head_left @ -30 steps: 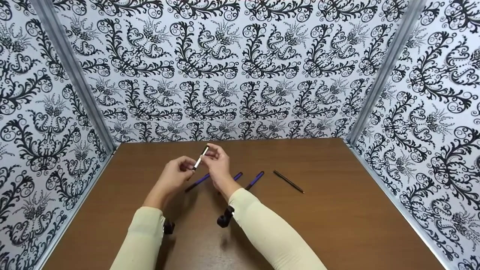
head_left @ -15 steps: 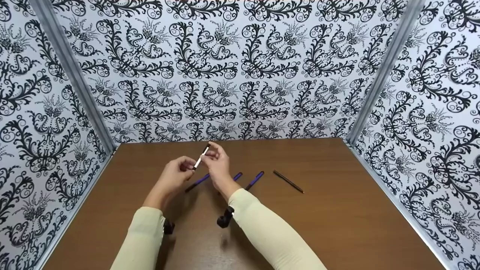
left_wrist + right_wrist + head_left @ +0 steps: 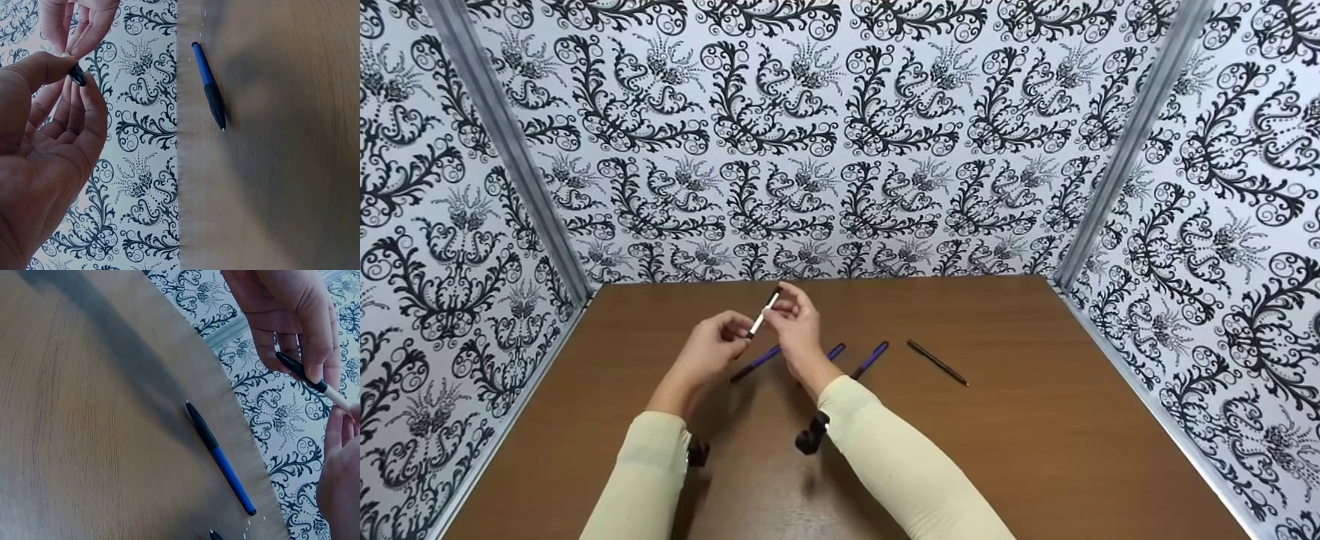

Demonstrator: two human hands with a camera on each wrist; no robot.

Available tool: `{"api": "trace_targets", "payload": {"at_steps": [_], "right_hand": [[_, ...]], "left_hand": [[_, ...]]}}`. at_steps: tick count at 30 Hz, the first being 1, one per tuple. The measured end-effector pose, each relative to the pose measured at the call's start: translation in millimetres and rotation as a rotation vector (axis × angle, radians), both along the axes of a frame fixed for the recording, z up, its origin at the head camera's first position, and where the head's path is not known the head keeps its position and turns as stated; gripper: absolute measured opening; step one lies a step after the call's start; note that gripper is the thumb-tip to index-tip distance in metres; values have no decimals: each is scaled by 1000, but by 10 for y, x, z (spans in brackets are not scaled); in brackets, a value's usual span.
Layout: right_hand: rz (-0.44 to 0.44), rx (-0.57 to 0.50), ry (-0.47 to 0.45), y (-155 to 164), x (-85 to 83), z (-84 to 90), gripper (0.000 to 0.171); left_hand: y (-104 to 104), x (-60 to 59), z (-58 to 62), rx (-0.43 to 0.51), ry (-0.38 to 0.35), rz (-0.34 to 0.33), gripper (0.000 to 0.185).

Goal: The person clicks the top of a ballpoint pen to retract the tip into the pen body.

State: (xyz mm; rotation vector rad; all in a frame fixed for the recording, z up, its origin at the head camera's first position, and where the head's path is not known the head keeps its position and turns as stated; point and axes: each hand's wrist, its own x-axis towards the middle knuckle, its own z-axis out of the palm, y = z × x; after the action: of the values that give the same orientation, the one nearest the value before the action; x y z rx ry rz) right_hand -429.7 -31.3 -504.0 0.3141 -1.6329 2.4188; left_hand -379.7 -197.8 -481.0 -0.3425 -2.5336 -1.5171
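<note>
Both hands hold a white pen point(image 3: 760, 316) with black ends, tilted, above the brown table point(image 3: 1035, 420). My left hand point(image 3: 741, 334) pinches its lower end, a black tip point(image 3: 77, 74), between thumb and fingers. My right hand point(image 3: 781, 304) pinches the upper black section point(image 3: 297, 368) next to the white barrel point(image 3: 338, 397). In the left wrist view the right hand's fingers point(image 3: 84, 22) show at the top. The left hand's fingers point(image 3: 340, 478) fill the lower right of the right wrist view.
On the table below the hands lie three blue pens point(image 3: 754, 363) point(image 3: 836, 351) point(image 3: 870, 360), and a thin black pen point(image 3: 937, 363) lies to their right. One blue pen point(image 3: 208, 84) point(image 3: 220, 458) shows in both wrist views. Patterned walls close in the left, back and right.
</note>
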Motion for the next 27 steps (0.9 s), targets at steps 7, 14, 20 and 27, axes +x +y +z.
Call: {"api": "trace_targets", "payload": {"at_steps": [7,14,20,27], "right_hand": [[36,2,-13,33,10,21,60],[85,67,-52,122,1,7,64],[121,174,-41,253,0,-5,59],[186,230,-47,450,-35,-2,52]], "left_hand": [[-33,-1,3,-2,7,13,28],[-90,5,-10,-2,1,20,28],[-145,10,-33,-15,-2,26,28],[-264,31,-70,-23,7,28,24]]}}
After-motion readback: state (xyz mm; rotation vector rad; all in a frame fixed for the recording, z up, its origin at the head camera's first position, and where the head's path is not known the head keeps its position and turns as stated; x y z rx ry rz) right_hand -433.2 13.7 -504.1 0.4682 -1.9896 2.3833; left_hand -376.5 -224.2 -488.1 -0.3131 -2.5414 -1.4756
